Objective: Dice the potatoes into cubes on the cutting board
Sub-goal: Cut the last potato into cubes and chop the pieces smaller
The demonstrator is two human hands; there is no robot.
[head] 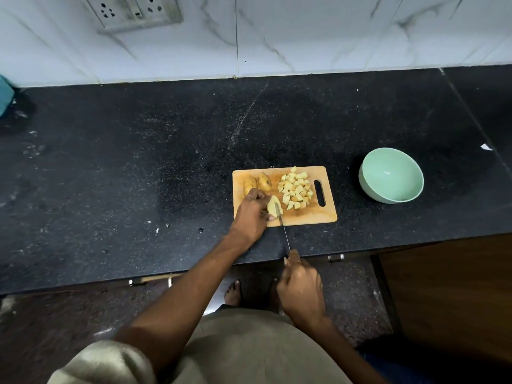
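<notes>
The left hand [253, 207] lay on the near left part of the cutting board [304, 216], its fingers curled over a pale peeled potato piece [273, 207] and pinning it down; the piece showed just to the right of the knuckles, with the thumb at its near side. The right hand [300, 289] was back past the counter's front edge, fingers wrapped round the handle of a knife [284, 231], the forefinger stretched along the top. The thin blade reached forward over the board's near edge and met the held piece at its right side, tight against the left fingertips. Two unpeeled potatoes [256, 182] sat side by side at the board's far left corner, just beyond the left hand. A heap of potato cubes [295, 189] covered the right half of the board, next to its handle slot.

The board rested on a black speckled counter [138, 162], with a pale green bowl [390, 176] well apart to the right. Behind ran a white marbled wall [304, 31] with a socket plate [133, 12] at upper left.

The knife handle was buried in the fist. How deep the blade had gone into the piece could not be made out. A teal object [5, 97] was cut off at the left edge.
</notes>
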